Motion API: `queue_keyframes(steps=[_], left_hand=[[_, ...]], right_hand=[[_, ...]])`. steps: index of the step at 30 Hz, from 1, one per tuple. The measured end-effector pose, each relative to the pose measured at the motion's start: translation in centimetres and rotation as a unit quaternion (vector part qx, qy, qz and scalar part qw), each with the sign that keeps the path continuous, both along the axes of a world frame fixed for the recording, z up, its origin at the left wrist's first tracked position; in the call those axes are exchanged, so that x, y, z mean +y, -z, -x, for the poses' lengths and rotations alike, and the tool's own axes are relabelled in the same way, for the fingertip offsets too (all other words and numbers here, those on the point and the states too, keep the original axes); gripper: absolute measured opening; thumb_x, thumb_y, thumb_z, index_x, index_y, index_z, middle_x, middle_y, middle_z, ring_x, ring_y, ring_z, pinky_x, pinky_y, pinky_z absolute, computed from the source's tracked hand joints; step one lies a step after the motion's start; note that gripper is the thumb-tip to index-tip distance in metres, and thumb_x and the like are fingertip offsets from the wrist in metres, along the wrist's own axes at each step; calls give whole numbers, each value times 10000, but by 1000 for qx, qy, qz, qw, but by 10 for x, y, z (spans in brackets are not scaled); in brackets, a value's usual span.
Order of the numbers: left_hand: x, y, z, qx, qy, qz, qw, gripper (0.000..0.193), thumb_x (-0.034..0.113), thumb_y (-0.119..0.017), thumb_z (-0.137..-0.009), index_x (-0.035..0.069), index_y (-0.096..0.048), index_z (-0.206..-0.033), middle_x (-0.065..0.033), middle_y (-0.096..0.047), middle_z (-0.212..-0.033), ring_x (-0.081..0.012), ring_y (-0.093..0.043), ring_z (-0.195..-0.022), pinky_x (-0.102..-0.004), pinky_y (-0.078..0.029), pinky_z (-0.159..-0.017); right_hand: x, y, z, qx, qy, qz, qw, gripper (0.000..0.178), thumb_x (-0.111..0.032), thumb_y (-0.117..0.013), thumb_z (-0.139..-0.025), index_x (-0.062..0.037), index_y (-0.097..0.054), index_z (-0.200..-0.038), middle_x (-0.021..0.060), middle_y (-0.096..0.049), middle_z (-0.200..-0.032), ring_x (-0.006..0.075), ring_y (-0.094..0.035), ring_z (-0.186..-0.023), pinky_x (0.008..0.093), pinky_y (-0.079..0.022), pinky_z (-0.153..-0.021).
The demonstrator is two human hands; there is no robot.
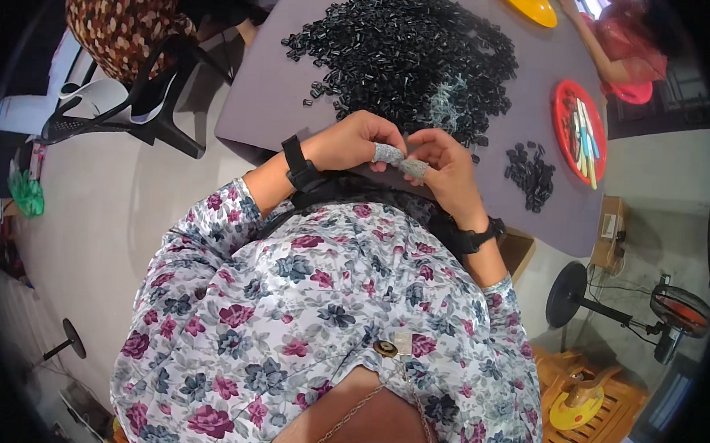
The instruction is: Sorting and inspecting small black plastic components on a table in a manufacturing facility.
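My left hand [350, 144] and my right hand [451, 172] meet at the near edge of the table, fingertips almost touching. Both are closed in a pinch, with grey wrapping around each thumb. Whatever lies between the fingers is too small or too hidden to name. Just beyond them spreads a big heap of small black plastic pieces [402, 49]. A patch of pale thin scraps [447, 101] rests on the heap's near right part. To the right of my right hand sits a smaller pile of black pieces [530, 175].
A red tray [560, 100] with several knife-like tools [587, 140] stands at the table's right edge. A yellow dish [531, 6] is farther back. Other people sit at the far left [126, 21] and far right [628, 55]. A black chair [165, 122] stands left of the purple-grey table [253, 98].
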State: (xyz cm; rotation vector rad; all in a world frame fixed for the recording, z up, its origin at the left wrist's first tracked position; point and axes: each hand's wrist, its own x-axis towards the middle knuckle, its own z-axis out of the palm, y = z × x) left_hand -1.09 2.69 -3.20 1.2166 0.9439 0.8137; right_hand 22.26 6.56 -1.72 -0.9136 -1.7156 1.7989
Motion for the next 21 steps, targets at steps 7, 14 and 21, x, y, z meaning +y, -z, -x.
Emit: queue_keyframes(steps=[7, 14, 21], left_hand=[[0, 8, 8, -94, -18, 12, 995, 118, 79, -684, -989, -2, -728, -1064, -48, -735, -964, -84, -651, -755, -236, -534, -709], [-2, 7, 6, -70, -50, 13, 996, 105, 47, -667, -991, 0, -721, -1067, -61, -737, -974, -94, -658, -776, -245, -542, -736], [-3, 7, 4, -51, -71, -2, 996, 122, -2, -635, -990, -6, -720, -1078, -31, -722, -934, -88, -648, -767, -246, -550, -728]], right_hand=[[27, 0, -77, -158, 180, -181, 954, 207, 60, -666, -870, 4, -713, -1063, 46, -701, -935, 99, -628, -776, 247, -504, -700], [26, 12, -78, -224, 153, -293, 917, 288, 93, -716, -797, -9, -710, -1067, 10, -565, -858, 111, -534, -756, 255, -451, -701], [24, 26, -75, -215, 192, -366, 885, 213, 77, -675, -831, -14, -669, -1023, 66, -602, -922, 193, -590, -759, 306, -482, -700]])
